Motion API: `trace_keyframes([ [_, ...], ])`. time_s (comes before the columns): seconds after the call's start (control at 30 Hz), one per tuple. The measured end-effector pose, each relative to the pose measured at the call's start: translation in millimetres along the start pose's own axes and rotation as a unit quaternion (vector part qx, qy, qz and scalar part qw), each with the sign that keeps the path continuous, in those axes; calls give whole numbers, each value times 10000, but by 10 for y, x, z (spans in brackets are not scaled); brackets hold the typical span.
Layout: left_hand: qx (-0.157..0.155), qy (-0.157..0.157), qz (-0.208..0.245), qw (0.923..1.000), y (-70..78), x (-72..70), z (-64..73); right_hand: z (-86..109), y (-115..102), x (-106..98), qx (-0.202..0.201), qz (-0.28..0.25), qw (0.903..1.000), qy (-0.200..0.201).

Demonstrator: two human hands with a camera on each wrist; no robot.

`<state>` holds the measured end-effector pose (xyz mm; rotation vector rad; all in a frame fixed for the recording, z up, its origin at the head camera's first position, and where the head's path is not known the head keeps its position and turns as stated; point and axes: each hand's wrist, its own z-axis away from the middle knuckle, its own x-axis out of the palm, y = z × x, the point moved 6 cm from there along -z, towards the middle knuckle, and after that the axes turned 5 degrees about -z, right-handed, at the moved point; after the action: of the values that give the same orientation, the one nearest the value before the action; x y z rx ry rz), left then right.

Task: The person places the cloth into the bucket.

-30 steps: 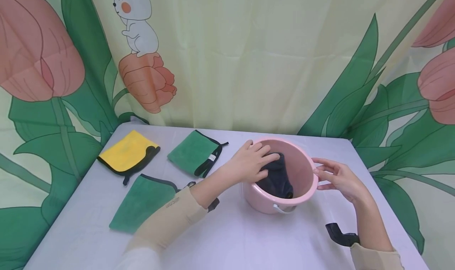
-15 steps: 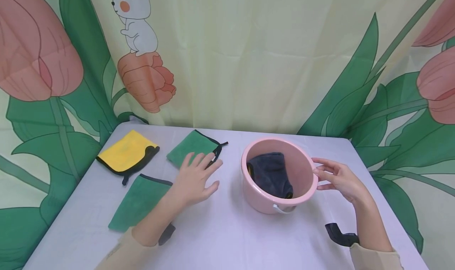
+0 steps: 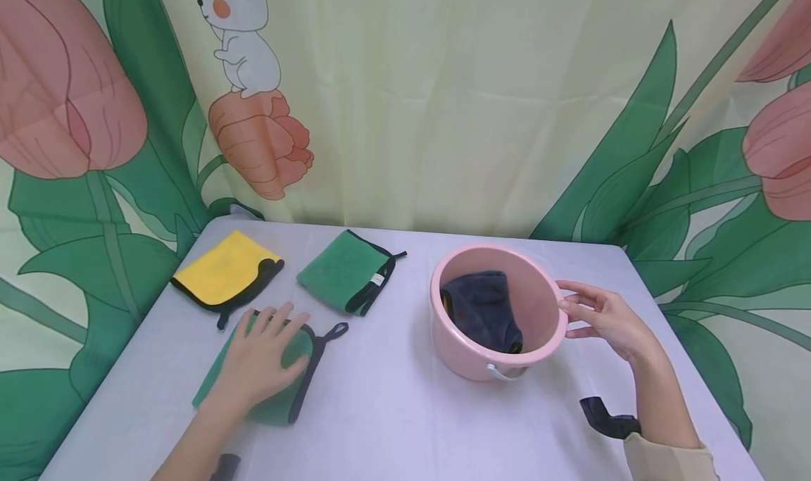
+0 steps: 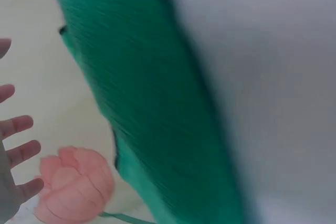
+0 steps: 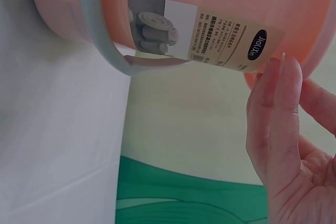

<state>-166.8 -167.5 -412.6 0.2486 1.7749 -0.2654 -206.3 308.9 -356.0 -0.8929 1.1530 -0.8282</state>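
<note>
My left hand (image 3: 260,358) is over the nearer green cloth (image 3: 218,379), its fingers spread and nothing gripped. In the left wrist view the spread fingers (image 4: 20,153) appear at the left edge, apart from the green cloth (image 4: 142,103). My right hand (image 3: 608,322) holds the rim of the pink bucket (image 3: 465,360) on its right side. The right wrist view shows those fingertips (image 5: 283,77) against the bucket wall, below a printed label (image 5: 210,35). Inside the bucket lies a dark grey-blue cloth (image 3: 484,312).
A yellow cloth (image 3: 222,268) with black trim lies at the back left of the white table (image 3: 393,425). Beside it is a second folded green cloth (image 3: 338,270) with a small loop. A curtain (image 3: 412,101) printed with flowers and a rabbit hangs behind.
My left hand has left the bucket and moved left, past the back green cloth, to the nearer green cloth. My right hand has stayed at the bucket rim.
</note>
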Motion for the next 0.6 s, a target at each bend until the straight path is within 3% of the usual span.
trace_keyframes([
  [0.3, 89, -402, -21, 9991, -260, 198, 304, -11, 25, 8, 4, 13, 10000, 10],
  [0.6, 53, -977, 378, 9945, -405, 299, 450, -11, 19, -5, -64, -18, 10000, -9],
])
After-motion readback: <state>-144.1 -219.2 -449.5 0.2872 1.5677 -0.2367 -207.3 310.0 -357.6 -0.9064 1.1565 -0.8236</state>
